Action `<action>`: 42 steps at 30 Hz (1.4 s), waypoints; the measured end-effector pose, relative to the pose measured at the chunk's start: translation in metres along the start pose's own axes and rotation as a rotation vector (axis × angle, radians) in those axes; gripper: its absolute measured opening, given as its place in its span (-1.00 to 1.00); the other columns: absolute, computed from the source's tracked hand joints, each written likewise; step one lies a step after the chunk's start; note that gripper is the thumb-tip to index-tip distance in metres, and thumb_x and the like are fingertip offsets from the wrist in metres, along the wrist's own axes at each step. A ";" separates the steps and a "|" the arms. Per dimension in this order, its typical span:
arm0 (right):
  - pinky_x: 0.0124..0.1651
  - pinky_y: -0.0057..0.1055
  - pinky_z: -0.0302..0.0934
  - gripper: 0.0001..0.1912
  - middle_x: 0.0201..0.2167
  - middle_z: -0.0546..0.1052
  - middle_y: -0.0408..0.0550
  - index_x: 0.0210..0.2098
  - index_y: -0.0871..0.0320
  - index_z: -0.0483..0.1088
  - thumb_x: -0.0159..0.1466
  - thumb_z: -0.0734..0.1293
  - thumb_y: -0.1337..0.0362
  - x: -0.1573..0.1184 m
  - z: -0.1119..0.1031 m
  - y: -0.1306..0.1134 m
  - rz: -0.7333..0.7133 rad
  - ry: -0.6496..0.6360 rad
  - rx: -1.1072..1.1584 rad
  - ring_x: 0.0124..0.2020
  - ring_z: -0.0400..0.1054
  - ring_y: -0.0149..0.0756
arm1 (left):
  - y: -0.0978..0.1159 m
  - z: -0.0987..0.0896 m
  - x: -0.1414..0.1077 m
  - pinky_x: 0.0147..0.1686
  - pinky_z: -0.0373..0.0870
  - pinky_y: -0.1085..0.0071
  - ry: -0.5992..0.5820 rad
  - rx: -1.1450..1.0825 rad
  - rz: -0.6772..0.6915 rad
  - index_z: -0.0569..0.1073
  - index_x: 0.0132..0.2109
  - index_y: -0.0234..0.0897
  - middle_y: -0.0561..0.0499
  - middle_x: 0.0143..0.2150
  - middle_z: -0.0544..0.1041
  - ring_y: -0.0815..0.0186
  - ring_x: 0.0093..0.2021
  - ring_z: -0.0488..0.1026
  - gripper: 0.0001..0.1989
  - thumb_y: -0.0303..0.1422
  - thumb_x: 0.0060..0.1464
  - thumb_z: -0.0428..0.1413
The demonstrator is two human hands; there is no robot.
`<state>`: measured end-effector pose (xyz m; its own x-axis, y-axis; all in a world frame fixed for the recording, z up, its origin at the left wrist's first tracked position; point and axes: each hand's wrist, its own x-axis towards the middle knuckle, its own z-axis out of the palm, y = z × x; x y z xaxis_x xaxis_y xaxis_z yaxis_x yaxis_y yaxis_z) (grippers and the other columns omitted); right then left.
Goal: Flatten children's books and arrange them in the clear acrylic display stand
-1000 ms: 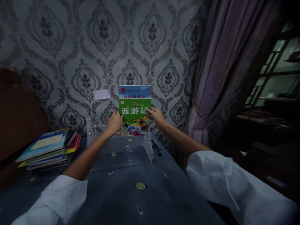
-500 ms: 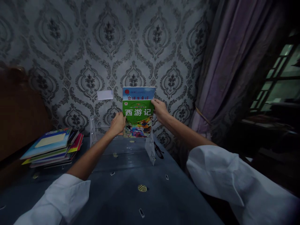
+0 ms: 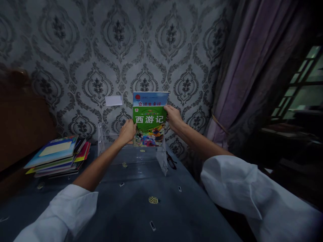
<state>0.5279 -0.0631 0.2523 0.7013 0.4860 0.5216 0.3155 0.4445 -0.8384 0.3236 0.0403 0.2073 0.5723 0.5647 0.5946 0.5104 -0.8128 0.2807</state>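
Between my hands stands a green book with white characters and a colourful picture on its cover. My left hand is closed on its left edge, and my right hand pinches its upper right corner. Behind it, the top of a blue book shows; its lower part is hidden. Both books are upright over a clear acrylic rack, whose left side panel rises beside my left hand. Whether the green book touches the rack cannot be made out.
A stack of books lies on the left of the blue covered table. Dark glasses rest right of the rack. A white card is on the patterned wall. A purple curtain hangs at the right.
The whole view has shifted very slightly. Both hands keep the same hold on the green book, which stays in nearly the same place before the blue one.
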 end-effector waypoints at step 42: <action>-0.15 -0.34 0.33 -0.51 -0.16 0.58 -0.06 -0.24 0.09 0.44 0.15 0.34 -0.21 -0.050 -0.026 0.032 0.089 -0.015 -0.062 -0.12 0.44 -0.25 | -0.008 0.007 -0.025 -0.05 0.40 0.22 -0.111 -0.072 0.000 0.30 0.05 -0.30 -0.26 -0.09 0.58 0.00 0.02 0.54 -0.72 -0.28 0.41 -0.21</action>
<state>0.5190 -0.0926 0.1951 0.7190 0.5328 0.4463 0.2915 0.3516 -0.8896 0.3098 0.0343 0.1849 0.6421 0.5738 0.5084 0.4655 -0.8187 0.3362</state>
